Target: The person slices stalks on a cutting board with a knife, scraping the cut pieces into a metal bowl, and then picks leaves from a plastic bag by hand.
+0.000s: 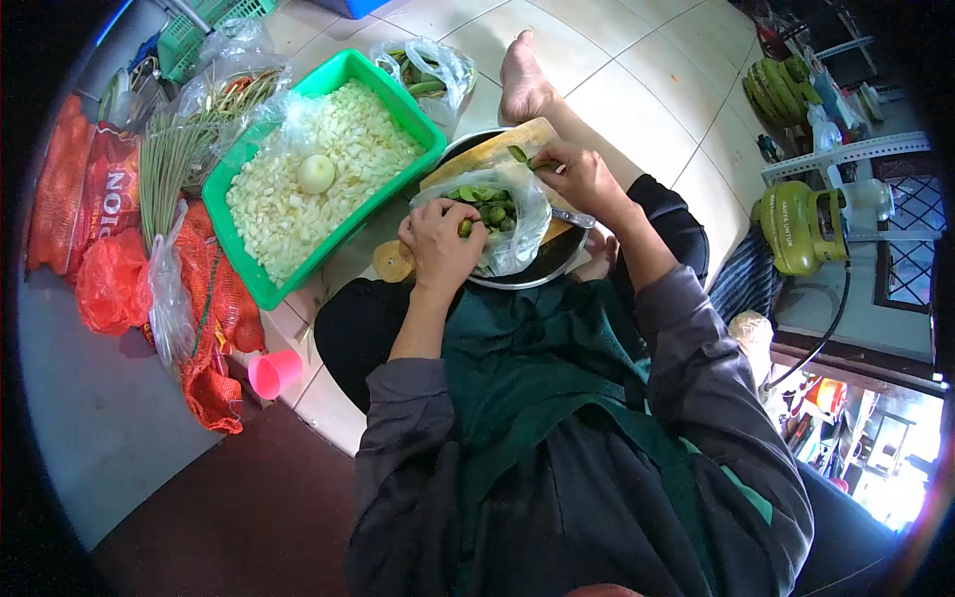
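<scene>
A clear plastic bag (519,249) of small green fruits and leaves (494,209) rests in front of me on a wooden cutting board (537,137), which lies across a round metal pan (502,285). My left hand (443,239) is closed at the bag's left side, its fingertips around a small green fruit (465,228). To the right of the bag, my right hand (587,179) pinches a green leaf (519,154) by its stem end. A knife (573,217) lies at the board's right edge, below my right hand; part of it is hidden by the bag.
On the left stands a green basin (435,134) of chopped onion with one whole peeled onion (316,174). Beyond are a bag of green vegetables (426,75), lemongrass (169,174), red mesh sacks (211,388) and a pink cup (276,374). Green gas cylinders (791,229) stand right.
</scene>
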Demonstrator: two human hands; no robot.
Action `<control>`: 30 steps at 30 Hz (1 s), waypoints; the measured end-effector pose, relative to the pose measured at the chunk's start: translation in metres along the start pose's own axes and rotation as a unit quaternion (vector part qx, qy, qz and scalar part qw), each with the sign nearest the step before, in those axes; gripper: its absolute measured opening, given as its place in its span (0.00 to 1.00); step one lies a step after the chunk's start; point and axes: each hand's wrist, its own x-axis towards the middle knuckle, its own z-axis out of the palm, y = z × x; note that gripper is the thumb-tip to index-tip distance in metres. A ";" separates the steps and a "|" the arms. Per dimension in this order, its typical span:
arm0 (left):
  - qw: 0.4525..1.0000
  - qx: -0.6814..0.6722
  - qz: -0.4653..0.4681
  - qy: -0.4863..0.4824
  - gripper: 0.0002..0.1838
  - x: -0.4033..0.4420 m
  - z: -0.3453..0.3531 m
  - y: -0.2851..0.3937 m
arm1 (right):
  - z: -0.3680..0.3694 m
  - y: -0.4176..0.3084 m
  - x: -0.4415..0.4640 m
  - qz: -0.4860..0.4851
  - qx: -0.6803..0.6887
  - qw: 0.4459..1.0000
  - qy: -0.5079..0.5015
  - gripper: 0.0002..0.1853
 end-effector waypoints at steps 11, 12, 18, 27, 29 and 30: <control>0.985 -0.163 -0.017 0.058 0.06 0.005 -0.007 -0.001 | 0.000 0.030 -0.004 -0.022 -0.069 0.997 -0.011 0.10; 0.984 -0.167 -0.014 0.067 0.06 0.007 -0.008 -0.002 | -0.001 0.030 -0.005 -0.010 -0.066 0.998 -0.017 0.11; 0.956 -0.264 -0.056 0.113 0.05 0.007 -0.007 -0.008 | -0.007 0.020 -0.003 0.093 0.006 0.995 0.031 0.10; 0.940 -0.308 -0.080 0.124 0.07 0.007 -0.009 -0.005 | 0.016 0.030 -0.002 -0.064 -0.154 0.983 0.075 0.18; 0.941 -0.303 -0.083 0.128 0.07 0.006 -0.009 -0.006 | 0.016 0.021 -0.004 -0.061 -0.109 0.988 0.090 0.19; 0.942 -0.296 -0.094 0.129 0.07 0.006 -0.009 -0.007 | 0.012 0.009 -0.004 -0.072 -0.086 0.989 0.097 0.17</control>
